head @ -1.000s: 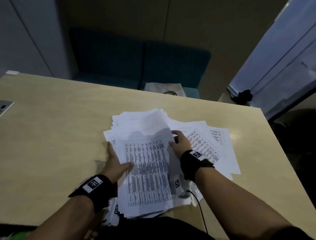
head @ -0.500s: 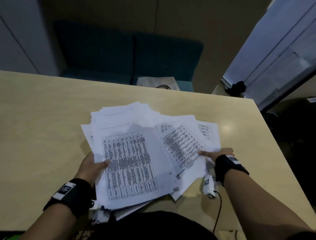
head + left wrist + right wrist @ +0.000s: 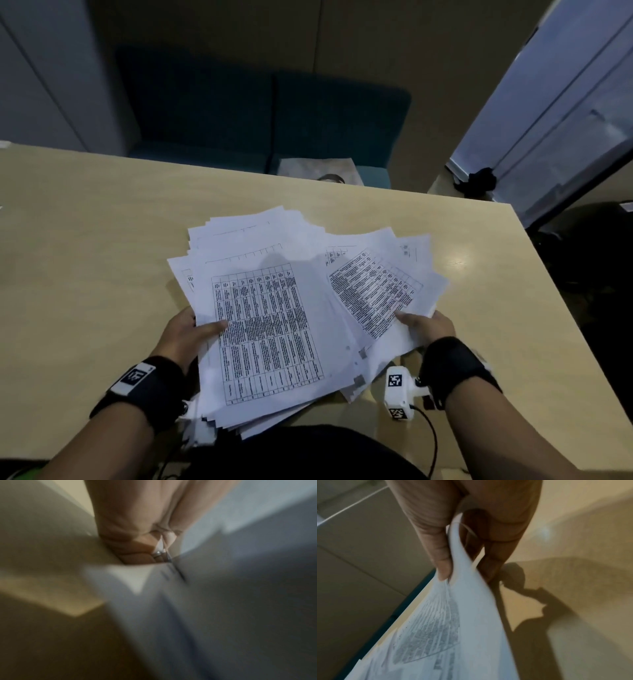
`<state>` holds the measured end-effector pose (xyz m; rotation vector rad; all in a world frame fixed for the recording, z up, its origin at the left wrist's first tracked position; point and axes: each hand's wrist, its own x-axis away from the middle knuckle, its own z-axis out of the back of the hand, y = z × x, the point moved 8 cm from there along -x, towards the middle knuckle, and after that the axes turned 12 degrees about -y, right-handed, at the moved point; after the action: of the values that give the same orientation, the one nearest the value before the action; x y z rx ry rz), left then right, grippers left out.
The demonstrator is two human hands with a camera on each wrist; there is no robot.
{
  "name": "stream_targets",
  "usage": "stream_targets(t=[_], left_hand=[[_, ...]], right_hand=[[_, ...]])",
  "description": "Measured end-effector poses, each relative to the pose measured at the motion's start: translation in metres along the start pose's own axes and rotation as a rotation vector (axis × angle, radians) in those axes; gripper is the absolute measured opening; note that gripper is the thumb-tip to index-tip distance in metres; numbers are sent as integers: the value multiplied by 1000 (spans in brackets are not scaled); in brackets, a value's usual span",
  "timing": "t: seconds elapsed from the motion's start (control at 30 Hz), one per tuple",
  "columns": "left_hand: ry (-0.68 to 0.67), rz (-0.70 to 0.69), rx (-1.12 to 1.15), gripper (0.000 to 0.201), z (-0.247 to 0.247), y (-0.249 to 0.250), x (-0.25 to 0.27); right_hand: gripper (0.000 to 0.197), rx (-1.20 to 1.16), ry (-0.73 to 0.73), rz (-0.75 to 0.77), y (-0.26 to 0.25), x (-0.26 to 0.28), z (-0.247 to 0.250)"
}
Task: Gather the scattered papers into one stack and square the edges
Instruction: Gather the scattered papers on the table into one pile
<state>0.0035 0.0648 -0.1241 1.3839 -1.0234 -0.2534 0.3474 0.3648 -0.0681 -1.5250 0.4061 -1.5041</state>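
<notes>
Change: since a second ago the right hand has left the top of the papers for their right edge, and the whole pile now sits lifted off the bench at its near side.
Surroundings: at 12 o'clock beyond the bench stands a teal sofa with a printed sheet lying on its seat; at 2 o'clock a small dark object rests by the window. A white tagged camera hangs at the right wrist, just below the pile's right corner.
Papers: one loose, fanned pile at the bench's centre, held between both hands. The top sheet's long axis runs roughly 6 to 12 o'clock; the sheets on the right splay toward 1 to 2 o'clock. Edges are uneven on all sides.
Left hand: thumb lies on top of the pile at its 9 o'clock edge, fingers underneath, clamped on the papers.
Right hand: thumb on top, fingers below, pinching the papers at their 4 o'clock edge; the sheets bow upward there in the right wrist view.
Room: bare bench spreads wide toward 9 and 11 o'clock; the bench's right edge lies near at 3 o'clock.
</notes>
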Motion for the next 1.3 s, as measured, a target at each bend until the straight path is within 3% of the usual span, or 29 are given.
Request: stream_targets(t=[0.1,0.23,0.3,0.37,0.47,0.53,0.6,0.67,0.73,0.87,0.97,1.1,1.13,1.23,1.27,1.3], left_hand=[[-67,-44,-12,38,-8,7,2],[-119,-77,-78,39,-10,14,7],[-143,-108,-175,41,-15,19,10],[-165,-121,-132,51,-16,17,8],[-162,-166,3,88,-18,16,6],[-132,-196,-98,114,-22,21,5],[-152,-188,-273,114,-33,25,7],[-200,-201,-266,82,-39,28,10],[-172,-163,-105,45,-34,21,8],[-69,-127,34,23,-31,25,12],[49,-206,-137,21,-29,33,16],[-17,-159,-315,7,-29,26,12],[-21,-142,-318,6,-28,24,11],[-7,-119,-296,34,-29,28,10],[-12,-106,-268,48,-29,28,9],[-22,-92,-221,67,-27,26,8]], right_hand=[[32,106,201,177,-27,10,25],[19,285,393,550,-125,40,61],[19,208,392,729,-169,63,74],[19,67,358,878,-202,87,82],[19,-19,234,948,-216,104,68],[21,-7,114,910,-202,100,42],[28,16,-23,782,-168,85,8],[37,52,-152,617,-125,71,-29],[60,100,-220,452,-84,59,-54],[71,225,-261,320,-36,44,-84],[70,258,-281,273,-22,37,-88],[89,165,-317,237,-6,19,-75],[86,124,-335,228,-5,19,-73],[58,31,-414,202,-6,21,-75],[64,23,-446,203,-7,24,-77],[83,24,-455,192,-4,24,-77]])
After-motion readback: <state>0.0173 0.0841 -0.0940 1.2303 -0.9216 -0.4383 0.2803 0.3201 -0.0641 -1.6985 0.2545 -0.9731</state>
